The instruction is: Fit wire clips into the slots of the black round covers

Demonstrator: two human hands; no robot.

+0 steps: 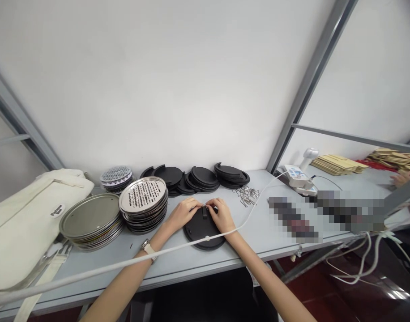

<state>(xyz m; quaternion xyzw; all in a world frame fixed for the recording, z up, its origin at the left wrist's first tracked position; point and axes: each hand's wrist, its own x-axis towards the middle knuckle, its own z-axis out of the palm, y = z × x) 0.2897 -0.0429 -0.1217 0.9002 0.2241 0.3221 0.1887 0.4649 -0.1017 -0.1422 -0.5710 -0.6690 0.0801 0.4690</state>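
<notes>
Close work at the rim of a black disc

From where I stand, the black disc (210,228) lies flat on the bench (252,241), directly in front of the person, a short raised bar on its upper face. The left hand (184,213) and the right hand (222,218) come together at its far edge. The fingers of both are pinched on a thin shiny piece (204,205) there, too small for me to make out its shape. A watch (147,247) circles the left wrist, and a white cable (124,264) crosses the view in front of the disc.

Behind the hands sit heaps of other black discs (203,175), some with a curved raised lip. A loose pile of wire pieces (247,195) lies to their right. On the left I see a stack of slotted metal plates (143,194), a stack of plain round plates (91,217) just beside it, and a cream bag (37,219). Farther right stand a white device (296,176) and flat wooden pieces (337,163); another person's hand (403,179) shows near the edge.
</notes>
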